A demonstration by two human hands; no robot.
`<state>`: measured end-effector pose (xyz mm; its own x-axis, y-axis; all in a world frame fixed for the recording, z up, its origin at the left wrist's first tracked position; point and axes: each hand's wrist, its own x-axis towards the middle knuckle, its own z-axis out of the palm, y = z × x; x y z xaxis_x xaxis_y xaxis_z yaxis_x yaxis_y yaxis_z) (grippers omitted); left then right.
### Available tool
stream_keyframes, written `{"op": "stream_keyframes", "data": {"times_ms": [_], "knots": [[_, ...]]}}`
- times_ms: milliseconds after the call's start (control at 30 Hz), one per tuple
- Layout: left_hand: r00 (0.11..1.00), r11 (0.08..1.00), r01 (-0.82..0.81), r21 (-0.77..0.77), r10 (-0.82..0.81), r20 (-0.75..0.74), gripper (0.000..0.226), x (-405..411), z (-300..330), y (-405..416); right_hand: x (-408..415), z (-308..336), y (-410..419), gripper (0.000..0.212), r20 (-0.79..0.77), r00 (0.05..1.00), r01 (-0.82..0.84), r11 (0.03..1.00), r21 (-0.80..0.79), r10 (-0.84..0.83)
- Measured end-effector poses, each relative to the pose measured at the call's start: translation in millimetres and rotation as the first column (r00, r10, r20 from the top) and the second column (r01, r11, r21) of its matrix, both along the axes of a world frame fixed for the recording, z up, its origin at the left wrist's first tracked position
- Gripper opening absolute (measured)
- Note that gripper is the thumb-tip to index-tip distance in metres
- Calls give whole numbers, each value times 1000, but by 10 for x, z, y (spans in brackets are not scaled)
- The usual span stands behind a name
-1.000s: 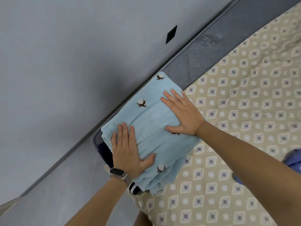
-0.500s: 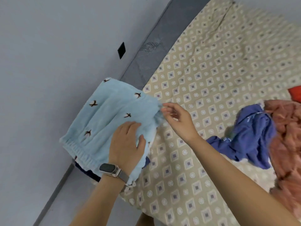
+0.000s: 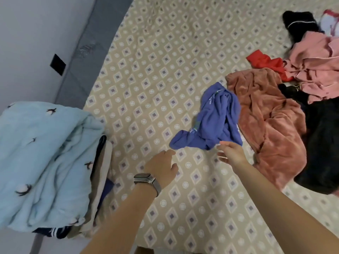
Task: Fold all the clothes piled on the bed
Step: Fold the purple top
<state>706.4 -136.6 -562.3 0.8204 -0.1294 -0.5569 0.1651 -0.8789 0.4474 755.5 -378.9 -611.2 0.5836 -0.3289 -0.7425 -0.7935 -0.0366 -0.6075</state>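
Observation:
A crumpled purple-blue garment [image 3: 218, 118] lies mid-bed on the beige patterned bedsheet [image 3: 146, 79]. My right hand [image 3: 231, 153] hovers just below its lower edge, fingers apart and empty. My left hand [image 3: 163, 166], with a watch on the wrist, is a little left of the garment's sleeve end, empty with fingers loosely curled. At the far left sits a folded stack with a light blue fleece piece [image 3: 44, 158] on top. To the right lie a rust-pink fleece garment [image 3: 266, 123], a black garment [image 3: 322, 143], a pink one [image 3: 315, 61], and a red one [image 3: 266, 63].
A grey bed frame edge [image 3: 82, 52] runs along the grey wall [image 3: 27, 33] at the left, with a small black square [image 3: 57, 64] on it. Another black item [image 3: 299, 22] and a white-red cloth [image 3: 330, 22] lie at the far top right.
Both hands have left the folded light blue piece on the stack and moved right toward the purple-blue garment. The view swung right, showing the unfolded pile.

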Motion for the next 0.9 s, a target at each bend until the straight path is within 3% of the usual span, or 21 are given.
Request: {"op": "stream_keyframes", "data": {"times_ms": [167, 267, 400, 533, 600, 700, 733, 800, 900], "knots": [[994, 993, -94, -67, 89, -69, 40, 14, -253, -475, 172, -363, -374, 49, 23, 1000, -7, 999, -34, 7], [983, 985, -159, -73, 151, -101, 40, 40, -327, -676, 426, -512, -377, 72, 91, 991, -93, 990, -107, 103], [970, 971, -225, -77, 215, -115, 39, 128, -391, -880, 741, -626, -279, 64, 197, 963, -157, 977, -145, 184], [958, 959, -274, -68, 265, -114, 39, 212, -462, -1014, 879, -773, -247, 85, 218, 955, -166, 971, -171, 202], [949, 948, -306, -83, 297, -108, 38, 203, -495, -1071, 864, -860, -267, 72, 167, 962, -187, 967, -174, 216], [929, 925, -363, -110, 350, -120, 36, 140, -514, -1143, 781, -934, -316, 12, 132, 968, -194, 972, -134, 212], [922, 918, -379, -112, 364, -133, 36, 109, -520, -1160, 733, -910, -312, 10, 141, 973, -175, 982, -78, 184], [904, 900, -418, -126, 398, -155, 36, 33, -521, -1194, 602, -890, -297, 28, 149, 981, -139, 988, 64, 128], [823, 792, -567, -226, 532, -198, 32, -24, -452, -1252, 302, -709, -216, 23, 179, 976, -161, 967, 197, 126]]}}
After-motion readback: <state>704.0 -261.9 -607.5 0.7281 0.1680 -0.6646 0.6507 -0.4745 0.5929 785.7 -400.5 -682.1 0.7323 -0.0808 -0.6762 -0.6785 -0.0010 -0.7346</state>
